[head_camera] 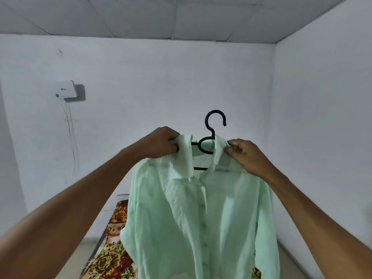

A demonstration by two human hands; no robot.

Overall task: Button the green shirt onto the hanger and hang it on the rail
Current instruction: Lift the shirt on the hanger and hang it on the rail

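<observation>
Green shirt (201, 214) on black hanger (213, 125), collar pinched by left hand (164, 142), right hand (246, 154)

A pale mint-green button-up shirt of thin, crinkled fabric (201, 218) hangs on a black plastic hanger with a curved hook (213, 127), held up in the air in front of the white wall. The hook stands upright and open to the right, clear of the collar. The collar is turned up at both points, and the neck gapes open, so the hanger's black bars show through the gap. Below that, the front placket runs straight down with a row of small pale buttons along it. The sleeves droop loosely at either side. No rail is in view.
</observation>
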